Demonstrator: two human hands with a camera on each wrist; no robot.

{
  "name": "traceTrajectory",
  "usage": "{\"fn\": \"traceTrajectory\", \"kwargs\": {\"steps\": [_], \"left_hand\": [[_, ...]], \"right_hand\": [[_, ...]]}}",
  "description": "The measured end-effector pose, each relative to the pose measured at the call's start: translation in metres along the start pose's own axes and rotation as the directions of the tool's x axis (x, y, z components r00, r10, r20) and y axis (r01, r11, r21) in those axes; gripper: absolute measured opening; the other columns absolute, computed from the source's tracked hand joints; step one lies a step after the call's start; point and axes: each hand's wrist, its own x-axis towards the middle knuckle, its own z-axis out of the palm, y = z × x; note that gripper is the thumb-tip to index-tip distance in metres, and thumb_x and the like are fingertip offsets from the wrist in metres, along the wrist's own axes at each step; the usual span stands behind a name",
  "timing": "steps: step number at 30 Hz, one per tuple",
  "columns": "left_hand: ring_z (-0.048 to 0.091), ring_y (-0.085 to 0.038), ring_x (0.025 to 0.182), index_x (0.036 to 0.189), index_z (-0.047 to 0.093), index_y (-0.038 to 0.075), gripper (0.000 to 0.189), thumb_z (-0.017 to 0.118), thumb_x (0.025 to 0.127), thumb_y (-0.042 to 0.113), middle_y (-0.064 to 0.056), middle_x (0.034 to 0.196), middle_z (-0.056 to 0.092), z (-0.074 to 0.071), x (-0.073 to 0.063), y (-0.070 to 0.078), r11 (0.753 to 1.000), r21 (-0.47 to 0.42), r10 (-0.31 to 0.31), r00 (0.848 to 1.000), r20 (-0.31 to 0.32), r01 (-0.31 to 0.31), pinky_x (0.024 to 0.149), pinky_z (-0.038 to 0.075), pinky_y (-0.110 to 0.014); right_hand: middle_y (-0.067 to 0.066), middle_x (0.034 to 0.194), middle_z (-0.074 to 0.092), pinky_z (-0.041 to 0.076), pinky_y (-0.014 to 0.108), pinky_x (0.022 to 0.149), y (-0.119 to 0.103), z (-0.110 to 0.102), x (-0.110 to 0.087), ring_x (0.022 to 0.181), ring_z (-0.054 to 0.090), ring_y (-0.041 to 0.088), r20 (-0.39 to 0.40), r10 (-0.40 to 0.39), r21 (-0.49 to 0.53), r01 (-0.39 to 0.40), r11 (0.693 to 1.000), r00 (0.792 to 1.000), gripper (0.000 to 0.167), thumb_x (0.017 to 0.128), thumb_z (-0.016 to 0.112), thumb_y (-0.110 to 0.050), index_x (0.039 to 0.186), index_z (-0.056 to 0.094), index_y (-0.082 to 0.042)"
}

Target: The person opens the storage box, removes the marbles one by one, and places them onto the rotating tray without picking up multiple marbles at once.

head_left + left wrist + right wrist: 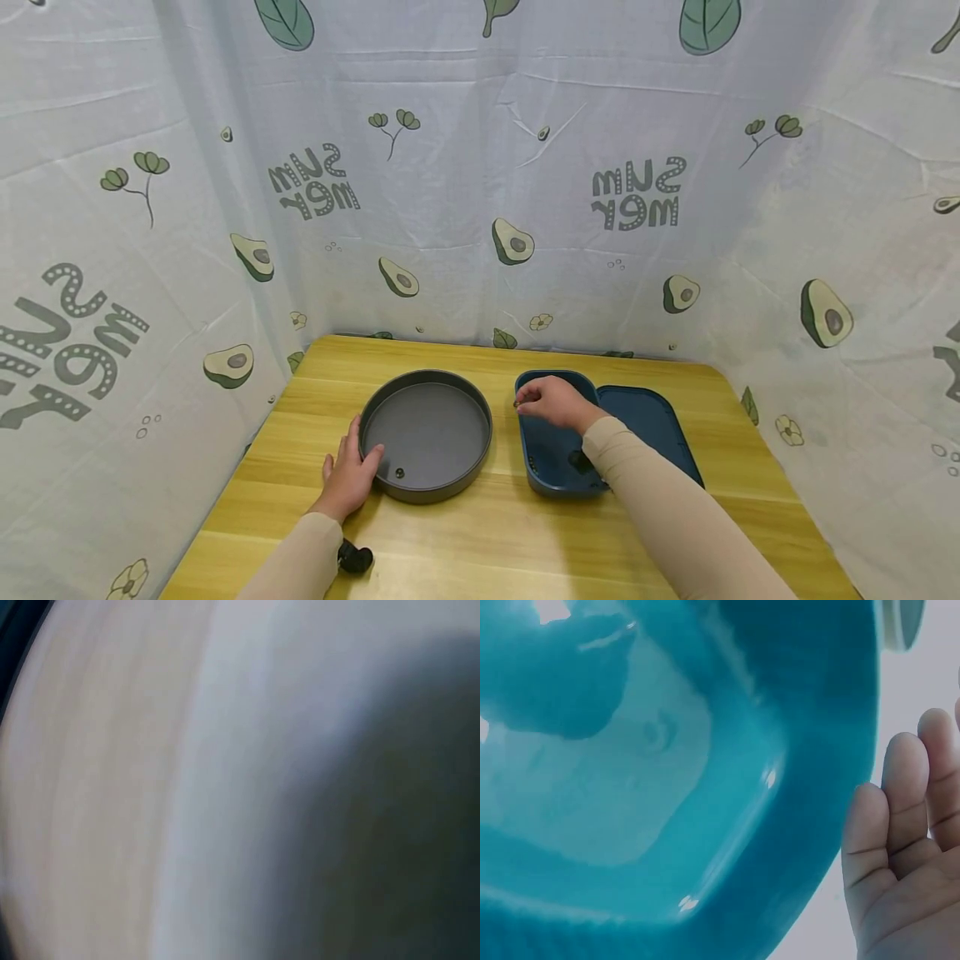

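My left hand [351,479] holds the near left rim of a round dark grey cake pan [427,425], thumb over the rim and fingers along the outside. One small dark ball [400,472] lies in the pan near its front edge. My right hand [555,402] is over the left rim of a dark blue rectangular box [551,446], pinching a small dark round piece [516,405] at its fingertips. In the right wrist view several fingers [906,780] show beside the box wall; the pinched piece is hidden there. The left wrist view is only a blur.
Against the box's right side lies its blue lid [652,425]. A few tiny dark pieces [532,462] sit inside the box near its left wall. Black wrist gear [354,557] shows beside the left sleeve. A printed curtain [465,192] surrounds the wooden table [480,550].
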Motion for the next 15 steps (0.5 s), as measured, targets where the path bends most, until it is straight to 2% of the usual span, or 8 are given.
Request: {"fn": "traceTrajectory", "kwargs": {"steps": [9, 15], "left_hand": [[0.006, -0.048, 0.163, 0.171, 0.000, 0.015, 0.078, 0.046, 0.112, 0.039, -0.023, 0.176, 0.012, 0.000, -0.001, 0.002, 1.000, -0.008, -0.008, 1.000, 0.005, 0.008, 0.125, -0.013, -0.071], [0.006, -0.048, 0.162, 0.171, 0.000, 0.015, 0.078, 0.046, 0.112, 0.039, -0.023, 0.176, 0.011, 0.000, 0.000, 0.001, 1.000, -0.012, -0.004, 1.000, 0.002, 0.004, 0.124, -0.012, -0.071]], "right_hand": [[0.002, 0.091, 0.075, 0.052, 0.032, 0.073, -0.023, 0.021, 0.004, 0.079, 0.060, 0.013, 0.019, -0.082, 0.055, 0.081, 0.995, 0.996, 0.016, 0.099, 0.074, -0.020, 0.110, 0.079, -0.009], [-0.001, 0.088, 0.073, 0.049, 0.030, 0.066, -0.036, 0.031, 0.008, 0.075, 0.057, 0.013, 0.043, -0.114, 0.078, 0.110, 0.991, 0.993, 0.011, 0.099, 0.074, -0.021, 0.106, 0.078, -0.013]]}}
